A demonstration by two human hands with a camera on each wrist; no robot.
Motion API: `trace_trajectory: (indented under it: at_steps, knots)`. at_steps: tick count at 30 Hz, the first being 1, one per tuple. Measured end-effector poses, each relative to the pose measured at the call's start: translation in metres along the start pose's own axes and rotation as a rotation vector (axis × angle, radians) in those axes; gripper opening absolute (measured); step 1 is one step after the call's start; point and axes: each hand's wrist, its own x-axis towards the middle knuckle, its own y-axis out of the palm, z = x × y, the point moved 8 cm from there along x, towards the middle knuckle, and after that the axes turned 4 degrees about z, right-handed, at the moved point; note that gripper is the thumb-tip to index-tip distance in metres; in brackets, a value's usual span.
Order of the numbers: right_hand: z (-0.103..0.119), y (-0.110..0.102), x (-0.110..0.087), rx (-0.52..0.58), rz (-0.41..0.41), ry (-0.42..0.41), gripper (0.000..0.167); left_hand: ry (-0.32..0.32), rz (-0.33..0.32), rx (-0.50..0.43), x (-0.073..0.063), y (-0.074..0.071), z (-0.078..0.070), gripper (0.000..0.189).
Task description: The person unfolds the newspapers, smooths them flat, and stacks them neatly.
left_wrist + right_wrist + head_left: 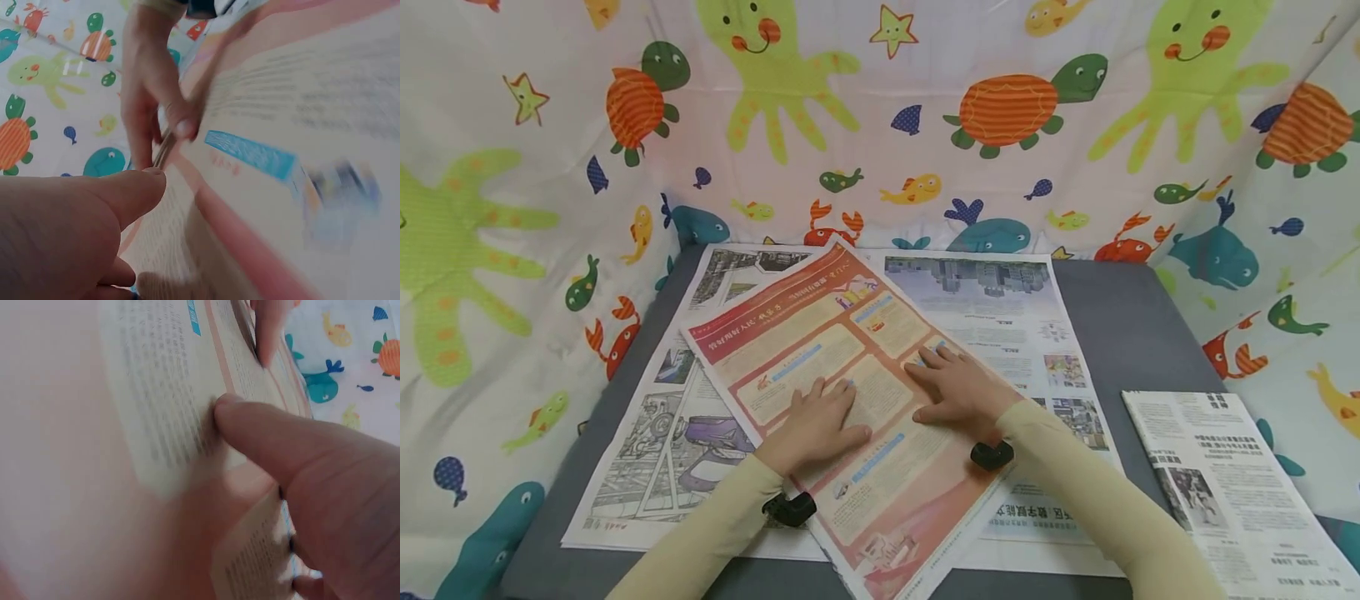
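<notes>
A folded newspaper page (pixel 880 400) with a red and orange print lies askew over a wider spread of newspaper (pixel 647 467). My left hand (pixel 812 425) rests on the middle of this red page, thumb pointing right. Farther right, my right hand (pixel 962 387) touches the same page near its right edge, with fingers spread. In the left wrist view, the left thumb (pixel 134 194) lies along the printed sheet, the other hand (pixel 153 87) beyond it. The right wrist view shows the right thumb (pixel 262 425) on the page; its other fingers are mostly hidden.
The spread newspaper covers much of a dark grey table (pixel 1120 333). A folded newspaper stack (pixel 1240 483) lies at the right edge. A white curtain (pixel 880 125) printed with sea animals surrounds the table at the back and sides. Each wrist wears a black band.
</notes>
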Motion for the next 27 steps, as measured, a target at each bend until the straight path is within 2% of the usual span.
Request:
trace_trajectory:
  at_steps: [6,12,20,23,27]
  knots:
    - [0.009,0.004,-0.021,0.056,-0.011,0.009,0.086,-0.004,0.011,0.033,0.011,-0.005,0.001,0.075]
    - [0.023,0.010,-0.041,0.010,-0.061,0.042,0.084,-0.016,0.020,0.055,0.030,-0.011,0.002,0.073]
    - [0.034,0.020,-0.048,-0.019,-0.115,0.106,0.082,-0.026,0.022,0.026,0.059,-0.014,0.005,0.071]
    - [0.031,0.023,-0.049,-0.006,-0.115,0.134,0.082,-0.029,0.025,0.009,0.063,-0.013,0.004,0.071]
    - [0.028,0.024,-0.051,0.012,-0.120,0.154,0.082,-0.023,0.019,0.007,0.060,-0.012,0.002,0.071]
